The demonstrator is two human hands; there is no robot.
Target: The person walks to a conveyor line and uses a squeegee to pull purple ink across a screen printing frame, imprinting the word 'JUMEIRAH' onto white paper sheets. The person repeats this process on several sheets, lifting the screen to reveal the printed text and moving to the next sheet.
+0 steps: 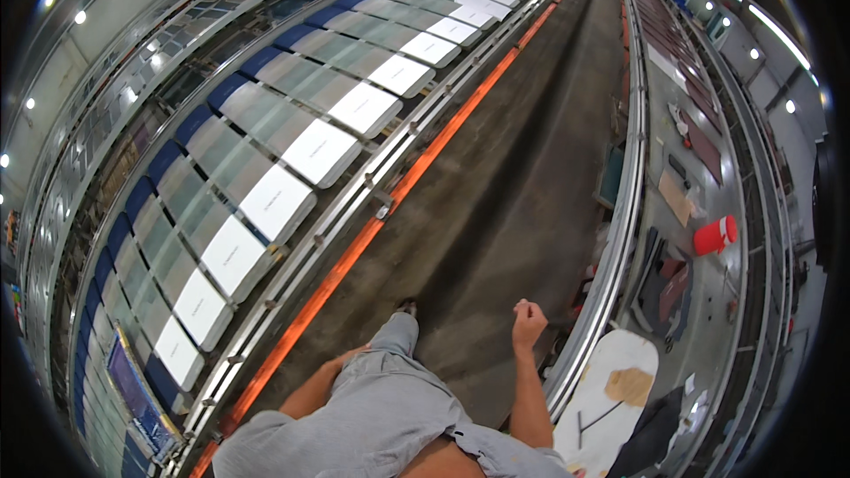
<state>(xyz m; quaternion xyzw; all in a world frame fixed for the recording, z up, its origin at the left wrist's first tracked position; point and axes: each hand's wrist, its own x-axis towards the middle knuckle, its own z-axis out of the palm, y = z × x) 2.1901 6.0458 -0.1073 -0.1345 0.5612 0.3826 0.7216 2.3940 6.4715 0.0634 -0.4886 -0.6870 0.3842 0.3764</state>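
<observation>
Head view: at lower centre, the right hand [529, 323] is curled closed, nothing visible in it; the left hand [350, 358] is half hidden by clothing, its grip unclear. White panels [323, 152] line the left, aisle-side [531, 150] probably for reach.

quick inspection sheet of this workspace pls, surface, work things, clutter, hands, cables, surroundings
Surface: long row of grey-green panels on the left, dark blue at their far ends
Work things: white pieces lie on the panels' near ends
Clutter: red bucket, dark cloths and white board along the right side
Hands: right hand, fingers curled; left hand partly hidden at the trousers
Cables: nothing seen
Surroundings: orange rail, brown floor, ceiling lights
</observation>
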